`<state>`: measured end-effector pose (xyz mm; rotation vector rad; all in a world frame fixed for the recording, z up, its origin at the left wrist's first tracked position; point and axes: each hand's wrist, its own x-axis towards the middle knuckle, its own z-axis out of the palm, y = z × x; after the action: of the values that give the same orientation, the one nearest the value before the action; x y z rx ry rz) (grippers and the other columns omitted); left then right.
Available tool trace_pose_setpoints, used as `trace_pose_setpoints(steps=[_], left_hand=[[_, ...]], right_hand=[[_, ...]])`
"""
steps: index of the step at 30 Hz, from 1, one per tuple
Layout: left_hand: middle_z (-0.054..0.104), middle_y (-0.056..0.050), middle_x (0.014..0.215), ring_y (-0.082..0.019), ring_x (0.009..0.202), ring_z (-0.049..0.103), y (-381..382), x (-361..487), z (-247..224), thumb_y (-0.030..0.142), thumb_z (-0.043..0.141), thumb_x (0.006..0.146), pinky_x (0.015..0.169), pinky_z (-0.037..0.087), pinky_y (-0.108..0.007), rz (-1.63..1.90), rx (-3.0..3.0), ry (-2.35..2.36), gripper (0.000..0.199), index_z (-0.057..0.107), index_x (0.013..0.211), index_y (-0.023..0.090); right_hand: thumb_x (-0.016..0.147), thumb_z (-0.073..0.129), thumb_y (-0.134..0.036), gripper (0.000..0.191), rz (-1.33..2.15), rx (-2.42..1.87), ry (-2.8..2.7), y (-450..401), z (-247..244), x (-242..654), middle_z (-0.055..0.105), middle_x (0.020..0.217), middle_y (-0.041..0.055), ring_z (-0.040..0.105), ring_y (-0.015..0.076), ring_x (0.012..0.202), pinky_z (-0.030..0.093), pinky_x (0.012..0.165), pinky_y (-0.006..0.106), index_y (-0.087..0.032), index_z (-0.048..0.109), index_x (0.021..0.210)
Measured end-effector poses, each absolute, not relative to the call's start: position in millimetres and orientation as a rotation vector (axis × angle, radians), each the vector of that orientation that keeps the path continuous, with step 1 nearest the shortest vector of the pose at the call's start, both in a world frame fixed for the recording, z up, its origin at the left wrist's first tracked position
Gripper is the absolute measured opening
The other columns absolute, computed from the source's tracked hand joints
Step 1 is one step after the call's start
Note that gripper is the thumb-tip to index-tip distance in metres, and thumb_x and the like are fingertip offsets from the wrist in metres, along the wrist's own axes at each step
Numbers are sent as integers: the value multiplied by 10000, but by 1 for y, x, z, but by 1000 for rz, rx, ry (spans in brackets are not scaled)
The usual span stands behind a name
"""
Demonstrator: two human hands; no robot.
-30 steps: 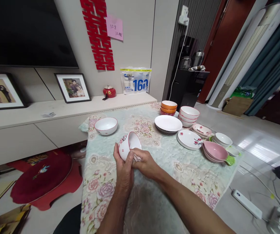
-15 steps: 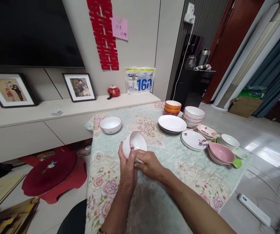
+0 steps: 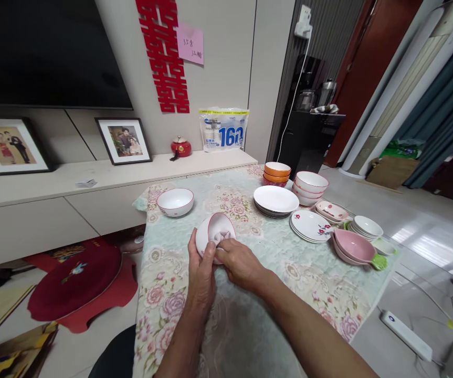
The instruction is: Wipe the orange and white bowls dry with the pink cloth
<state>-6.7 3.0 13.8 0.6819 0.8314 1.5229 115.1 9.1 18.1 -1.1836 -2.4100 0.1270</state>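
Tilted above the near part of the table is a white bowl with a red rim (image 3: 204,236). My left hand (image 3: 203,268) grips it from the left and below, thumb near the rim. My right hand (image 3: 239,261) is at the bowl's opening, fingers closed on a pale crumpled cloth (image 3: 222,236) pressed against the inside wall. Part of the cloth and the fingertips are hidden. A second white bowl with a red rim (image 3: 175,201) stands upright on the table beyond my left hand.
On the flowered tablecloth (image 3: 171,273), white plates (image 3: 276,198), flowered plates (image 3: 311,226), orange bowls (image 3: 277,169), white bowls (image 3: 311,181) and pink dishes (image 3: 354,245) stand stacked to the right. A cabinet (image 3: 132,173) borders the far side. A red stool (image 3: 80,283) is at left.
My right hand has pushed the cloth deeper into the bowl, and more of the cloth now shows inside. My left hand keeps its grip. The view has shifted slightly.
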Motion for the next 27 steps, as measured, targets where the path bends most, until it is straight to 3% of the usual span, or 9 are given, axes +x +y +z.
trace_pose_setpoints(steps=[7, 12, 19, 27], left_hand=[[549, -99, 1422, -213, 1219, 585, 1, 0, 12, 391, 730, 812, 1008, 472, -311, 1591, 633, 757, 779, 361, 1491, 296], [540, -88, 1449, -267, 1255, 564, -2, 0, 24, 462, 604, 895, 957, 527, -411, 1507, 447, 722, 581, 463, 1439, 314], [701, -134, 1225, -281, 1144, 647, 1, -1, 30, 463, 450, 970, 922, 549, -449, 1396, 285, 763, 460, 642, 1259, 161], [753, -83, 1119, -254, 1123, 663, 3, -8, 26, 394, 572, 926, 981, 527, -424, 1362, 203, 658, 392, 648, 1258, 199]], right_hand=[[819, 674, -175, 85, 784, -967, -1930, 9, 22, 111, 649, 853, 6, 570, 158, 791, 437, 734, 261, -186, 700, 899], [667, 824, -339, 369, 1346, -836, -1263, 12, 31, 120, 707, 840, -4, 618, 156, 729, 487, 716, 272, -174, 723, 981], [518, 885, -328, 413, 1475, -752, -772, 23, 31, 135, 727, 765, 24, 627, 159, 651, 506, 596, 244, -175, 706, 858], [576, 870, -407, 453, 1453, -765, -774, 28, 36, 147, 738, 835, 41, 655, 173, 681, 551, 604, 271, -195, 701, 939]])
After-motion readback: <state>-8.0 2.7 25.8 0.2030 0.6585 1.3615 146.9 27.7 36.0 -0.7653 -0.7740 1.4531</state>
